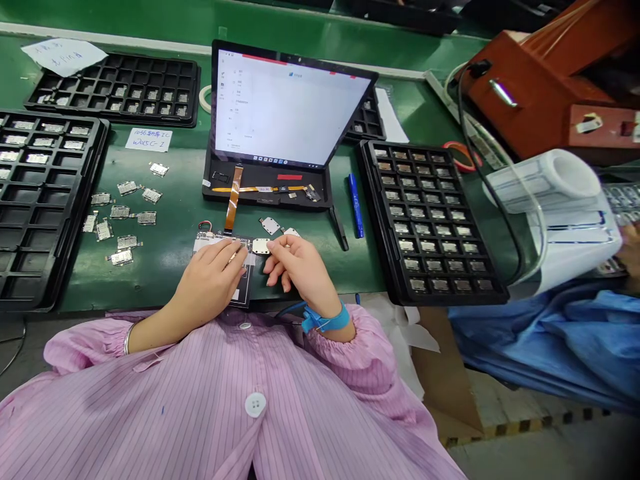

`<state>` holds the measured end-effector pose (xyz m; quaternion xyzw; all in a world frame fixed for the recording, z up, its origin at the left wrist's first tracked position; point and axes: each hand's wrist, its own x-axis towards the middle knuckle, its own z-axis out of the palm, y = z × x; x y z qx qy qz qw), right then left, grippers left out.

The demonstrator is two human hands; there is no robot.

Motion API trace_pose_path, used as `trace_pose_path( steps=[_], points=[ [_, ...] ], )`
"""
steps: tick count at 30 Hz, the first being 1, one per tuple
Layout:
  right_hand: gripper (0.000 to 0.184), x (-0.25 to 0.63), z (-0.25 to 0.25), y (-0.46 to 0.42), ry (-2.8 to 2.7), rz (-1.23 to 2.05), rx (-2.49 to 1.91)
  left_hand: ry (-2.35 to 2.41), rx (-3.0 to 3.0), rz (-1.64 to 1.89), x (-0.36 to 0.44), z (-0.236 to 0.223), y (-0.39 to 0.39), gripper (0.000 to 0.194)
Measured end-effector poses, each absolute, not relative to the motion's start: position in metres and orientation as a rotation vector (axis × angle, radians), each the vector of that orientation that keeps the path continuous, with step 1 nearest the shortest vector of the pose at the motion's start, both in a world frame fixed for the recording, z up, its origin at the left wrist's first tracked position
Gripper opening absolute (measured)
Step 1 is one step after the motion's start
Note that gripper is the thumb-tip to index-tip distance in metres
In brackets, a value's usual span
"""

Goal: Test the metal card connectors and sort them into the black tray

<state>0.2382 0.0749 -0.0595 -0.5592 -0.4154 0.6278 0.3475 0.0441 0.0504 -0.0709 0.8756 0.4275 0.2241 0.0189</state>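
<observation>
Two hands, one small metal part near the desk's front edge.

Between my left hand (213, 277) and right hand (295, 267) sits the metal part (261, 246) on the circuit board (220, 241) — right fingertips pinch its right edge, left fingers press together on the board, long axis left-right.

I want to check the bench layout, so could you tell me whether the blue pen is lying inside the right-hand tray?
No, the pen lies on the green mat just left of the tray, beside the tablet.
</observation>
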Motion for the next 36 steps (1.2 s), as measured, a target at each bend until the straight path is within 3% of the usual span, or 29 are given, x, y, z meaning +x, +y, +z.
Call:
trace_pose_path(
  steps=[18,22,27,36],
  points=[
    [0.032,0.239,-0.063,0.072,-1.114,1.610,-1.417,1.345,2.916,0.586,0.050,-0.065,0.052,0.034],
    [0.033,0.240,-0.063,0.073,-1.121,1.616,-1.400,1.385,2.816,0.587,0.061,-0.054,0.059,0.027],
    [0.033,0.240,-0.067,0.071,-1.109,1.611,-1.353,1.398,2.714,0.636,0.078,-0.052,0.067,0.033],
    [0.020,0.234,-0.073,0.061,-1.110,1.483,-1.326,1.390,2.764,0.687,0.076,-0.068,0.074,0.026]
  ],
)
